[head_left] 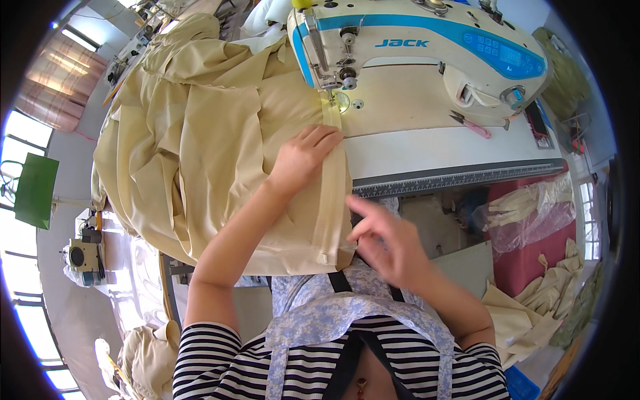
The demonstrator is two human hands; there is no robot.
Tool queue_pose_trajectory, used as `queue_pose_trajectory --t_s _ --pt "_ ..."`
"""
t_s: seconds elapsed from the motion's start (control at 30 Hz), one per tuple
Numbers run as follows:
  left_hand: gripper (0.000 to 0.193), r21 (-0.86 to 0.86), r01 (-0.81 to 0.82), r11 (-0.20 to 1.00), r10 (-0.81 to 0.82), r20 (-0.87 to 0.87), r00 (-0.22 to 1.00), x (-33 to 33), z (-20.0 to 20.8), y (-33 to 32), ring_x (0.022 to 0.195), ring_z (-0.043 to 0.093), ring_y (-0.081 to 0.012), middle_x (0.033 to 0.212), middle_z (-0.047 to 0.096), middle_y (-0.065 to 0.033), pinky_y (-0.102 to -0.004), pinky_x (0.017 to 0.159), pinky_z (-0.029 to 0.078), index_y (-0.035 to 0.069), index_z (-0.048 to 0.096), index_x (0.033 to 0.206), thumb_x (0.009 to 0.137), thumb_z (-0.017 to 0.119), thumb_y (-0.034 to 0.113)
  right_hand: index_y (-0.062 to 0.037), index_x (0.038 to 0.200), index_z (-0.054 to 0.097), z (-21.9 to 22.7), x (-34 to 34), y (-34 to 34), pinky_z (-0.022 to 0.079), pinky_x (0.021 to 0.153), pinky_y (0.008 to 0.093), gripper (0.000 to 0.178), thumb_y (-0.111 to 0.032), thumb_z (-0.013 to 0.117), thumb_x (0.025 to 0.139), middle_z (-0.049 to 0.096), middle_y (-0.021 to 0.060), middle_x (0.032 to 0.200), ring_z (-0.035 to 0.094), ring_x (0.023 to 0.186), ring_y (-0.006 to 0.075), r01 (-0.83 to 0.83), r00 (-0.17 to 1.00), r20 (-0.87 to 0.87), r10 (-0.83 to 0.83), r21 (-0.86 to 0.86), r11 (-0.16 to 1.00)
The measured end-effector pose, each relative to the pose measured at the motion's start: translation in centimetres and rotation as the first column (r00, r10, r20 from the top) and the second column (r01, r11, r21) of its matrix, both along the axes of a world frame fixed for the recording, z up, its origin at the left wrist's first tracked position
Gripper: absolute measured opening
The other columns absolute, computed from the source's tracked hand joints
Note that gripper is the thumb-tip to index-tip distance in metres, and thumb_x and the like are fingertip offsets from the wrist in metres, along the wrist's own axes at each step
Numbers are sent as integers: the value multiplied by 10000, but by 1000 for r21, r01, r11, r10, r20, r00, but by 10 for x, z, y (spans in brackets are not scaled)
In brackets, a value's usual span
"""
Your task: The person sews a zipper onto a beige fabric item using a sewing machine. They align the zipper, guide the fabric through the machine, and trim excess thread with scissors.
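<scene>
A blue control panel with small screen point(505, 53) fronts the sewing machine point(427, 40).

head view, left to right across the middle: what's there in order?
Green panel → heaped beige fabric → left hand flat on the fabric → zipper strip → right hand → pink-handled snips → clear plastic bag.

The beige cloth point(193, 133) under the left hand point(300, 160) looks matt, soft and creased. The sewing machine point(427, 47) at the far right has a glossy white and blue plastic shell with shiny metal parts by its needle. The table point(433, 150) looks smooth and pale.
</scene>
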State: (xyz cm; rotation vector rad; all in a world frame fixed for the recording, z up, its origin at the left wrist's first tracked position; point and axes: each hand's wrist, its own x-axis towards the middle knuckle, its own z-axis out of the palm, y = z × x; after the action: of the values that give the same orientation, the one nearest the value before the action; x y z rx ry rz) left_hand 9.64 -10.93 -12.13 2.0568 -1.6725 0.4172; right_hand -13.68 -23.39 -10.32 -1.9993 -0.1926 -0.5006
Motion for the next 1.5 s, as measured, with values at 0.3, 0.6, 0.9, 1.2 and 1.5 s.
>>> queue_pose_trajectory --t_s 0.3,0.6,0.9,1.2,1.5 --pt "359 -176 -179 968 167 -80 983 5 13 -4 931 707 -313 1096 722 -126 -370 786 573 37 686 1202 849 687 -33 -64 1233 615 -65 131 -55 515 951 379 448 -45 681 790 607 69 1168 594 1138 276 230 948 314 -61 -537 812" --pt "237 -72 -248 966 223 -250 942 14 38 -14 848 692 -278 985 727 -136 -336 770 550 49 712 1149 921 668 0 -43 854 680 -65 99 -51 542 846 333 112 -103 670 761 610 45 943 617 920 212 69 885 412 219 -579 812" --pt "319 -22 -77 997 73 -153 986 1 14 -15 976 701 -323 1075 741 -70 -411 895 568 47 691 1122 806 734 39 -36 871 686 -64 94 -51 548 847 332 141 -88 671 741 623 45 965 618 936 211 71 934 333 130 -531 845" --pt "437 88 -140 986 141 -3 990 10 -4 -24 1062 657 -321 1245 661 -103 -398 874 560 36 662 1230 795 707 21 -8 956 683 -59 103 -50 551 879 339 217 -75 663 750 625 67 1009 608 981 238 79 938 320 131 -568 819" --pt "213 -107 -305 946 278 -215 936 23 2 -30 959 694 -313 1082 722 -150 -353 823 547 -11 706 1123 914 684 22 -9 969 695 -66 120 -53 556 938 351 226 -74 656 755 671 86 1045 641 1014 247 129 947 316 51 -521 844"
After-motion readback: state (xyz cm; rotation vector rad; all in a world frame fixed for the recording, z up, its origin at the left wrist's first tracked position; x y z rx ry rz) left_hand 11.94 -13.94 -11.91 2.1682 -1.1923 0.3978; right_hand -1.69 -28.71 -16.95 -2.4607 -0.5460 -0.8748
